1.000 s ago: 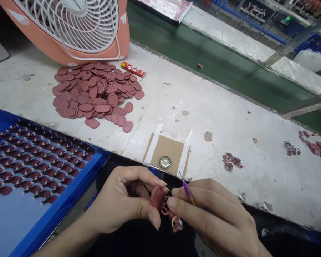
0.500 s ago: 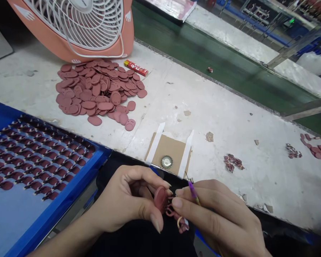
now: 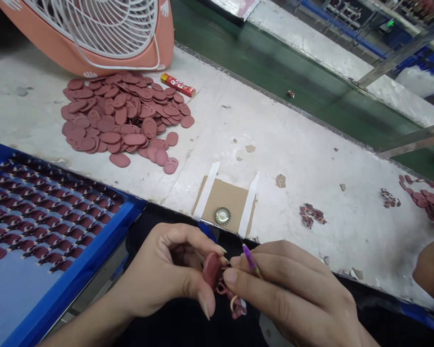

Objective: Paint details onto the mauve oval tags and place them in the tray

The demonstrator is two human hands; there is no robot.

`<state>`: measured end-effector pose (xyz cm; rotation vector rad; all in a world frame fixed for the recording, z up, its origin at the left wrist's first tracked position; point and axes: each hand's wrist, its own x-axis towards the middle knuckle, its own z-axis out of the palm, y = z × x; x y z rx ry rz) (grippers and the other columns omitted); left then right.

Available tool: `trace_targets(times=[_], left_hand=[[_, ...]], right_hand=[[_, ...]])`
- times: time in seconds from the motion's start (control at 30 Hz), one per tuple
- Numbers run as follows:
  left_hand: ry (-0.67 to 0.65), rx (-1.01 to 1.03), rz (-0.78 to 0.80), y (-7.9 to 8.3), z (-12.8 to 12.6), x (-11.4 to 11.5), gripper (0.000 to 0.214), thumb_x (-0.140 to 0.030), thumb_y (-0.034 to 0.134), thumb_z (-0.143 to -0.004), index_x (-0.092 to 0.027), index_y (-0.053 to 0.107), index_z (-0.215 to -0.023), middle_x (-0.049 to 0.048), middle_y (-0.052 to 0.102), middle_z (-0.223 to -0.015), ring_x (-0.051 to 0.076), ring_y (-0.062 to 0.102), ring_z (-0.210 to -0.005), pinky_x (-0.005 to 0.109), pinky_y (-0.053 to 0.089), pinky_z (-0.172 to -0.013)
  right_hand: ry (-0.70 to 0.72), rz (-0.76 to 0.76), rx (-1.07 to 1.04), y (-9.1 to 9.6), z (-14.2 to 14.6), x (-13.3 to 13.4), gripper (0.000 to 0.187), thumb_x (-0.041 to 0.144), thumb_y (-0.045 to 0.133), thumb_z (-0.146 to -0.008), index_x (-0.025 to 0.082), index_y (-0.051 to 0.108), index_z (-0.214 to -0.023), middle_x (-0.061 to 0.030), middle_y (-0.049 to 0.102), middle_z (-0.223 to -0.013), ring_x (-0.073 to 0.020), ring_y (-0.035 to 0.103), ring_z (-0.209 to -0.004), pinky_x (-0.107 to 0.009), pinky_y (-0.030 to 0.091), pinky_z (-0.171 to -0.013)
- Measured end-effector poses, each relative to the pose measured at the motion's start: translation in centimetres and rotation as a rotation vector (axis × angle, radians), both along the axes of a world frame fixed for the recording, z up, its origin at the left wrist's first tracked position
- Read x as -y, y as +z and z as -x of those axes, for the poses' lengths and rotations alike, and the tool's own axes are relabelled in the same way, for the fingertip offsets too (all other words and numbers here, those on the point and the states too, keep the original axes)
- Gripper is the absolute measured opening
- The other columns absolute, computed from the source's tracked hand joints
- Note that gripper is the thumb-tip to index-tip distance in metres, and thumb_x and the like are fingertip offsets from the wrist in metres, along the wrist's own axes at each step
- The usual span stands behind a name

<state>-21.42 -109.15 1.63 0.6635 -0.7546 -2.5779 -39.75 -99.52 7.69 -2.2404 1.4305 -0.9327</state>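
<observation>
My left hand (image 3: 173, 270) is closed, pinching an oval reddish-brown disc (image 3: 211, 270) on edge between thumb and fingers. Facing it, my right hand (image 3: 292, 284) is closed at the fingertips on a small reddish-brown figure (image 3: 237, 306) with a tan band and a whitish part, which hangs below the fingers. Tucked between the fingers of that same hand is a thin tool with a purple tip section (image 3: 250, 258) and a fine dark point. The figure's upper end meets the disc's side; my fingertips partly hide the contact. Just beyond, a bottle cap (image 3: 223, 216) of liquid rests on taped cardboard (image 3: 227, 193).
A heap of oval discs (image 3: 119, 113) lies before an orange fan (image 3: 166, 43), beside a red stick-like packet (image 3: 178, 85). Left, a blue tray (image 3: 128, 212) holds rows of assembled pieces. Small figures (image 3: 311, 215) lie right. Another person's hand or arm (image 3: 432, 270) shows at the right edge.
The view has shifted slightly, moving the bench things a little left and up. Another person's hand or arm has come in at the right edge. Both my hands keep their grip.
</observation>
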Motion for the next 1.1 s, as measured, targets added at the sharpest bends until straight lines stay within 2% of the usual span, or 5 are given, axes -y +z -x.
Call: trace_targets(times=[0.17,0.47,0.63,0.77,1.1], left_hand=[[-0.016,-0.064,-0.033,0.0,0.3,0.0,0.029,-0.007,0.09,-0.058,-0.024,0.081,-0.08,-0.0002,0.08,-0.069,0.018,0.076,-0.059,0.019,0.062,-0.055],[0.009,-0.152,-0.033,0.0,0.4,-0.1,0.034,0.002,0.087,-0.059,-0.022,0.081,-0.083,-0.0013,0.081,-0.072,0.015,0.076,-0.062,0.012,0.06,-0.059],[0.016,-0.188,-0.079,0.1,0.4,-0.3,0.031,0.0,0.086,-0.062,-0.022,0.08,-0.084,-0.0022,0.082,-0.077,0.019,0.077,-0.063,0.019,0.063,-0.055],[0.012,-0.1,-0.085,0.3,0.3,-0.3,0.025,-0.005,0.086,-0.064,-0.022,0.081,-0.08,-0.0018,0.081,-0.074,0.02,0.077,-0.061,0.024,0.064,-0.054],[0.019,-0.091,-0.081,0.3,0.1,-0.4,0.028,-0.001,0.086,-0.063,-0.023,0.081,-0.079,-0.0034,0.079,-0.071,0.018,0.075,-0.057,0.023,0.063,-0.053]], right_hand=[[-0.033,-0.017,-0.049,0.7,-0.2,0.3,0.021,0.01,0.051,-0.1,0.008,0.07,-0.109,-0.0079,0.069,-0.089,-0.016,0.065,-0.085,-0.025,0.058,-0.073],[-0.025,0.058,-0.17,0.3,0.3,-0.3,0.027,0.04,0.062,-0.097,0.023,0.071,-0.116,-0.0079,0.07,-0.092,-0.0194,0.069,-0.083,-0.029,0.062,-0.071],[-0.016,0.011,-0.133,0.7,0.1,0.5,0.021,0.028,0.058,-0.1,0.022,0.071,-0.115,-0.006,0.071,-0.089,-0.0169,0.069,-0.081,-0.026,0.062,-0.071],[-0.017,-0.027,-0.052,1.2,-0.3,1.1,0.019,0.007,0.056,-0.097,0.01,0.072,-0.107,-0.0051,0.072,-0.089,-0.0134,0.067,-0.081,-0.02,0.059,-0.071],[0.021,-0.04,-0.022,1.1,-0.3,1.4,0.017,0.005,0.056,-0.096,0.006,0.071,-0.106,-0.0057,0.07,-0.088,-0.0138,0.064,-0.08,-0.022,0.058,-0.071]])
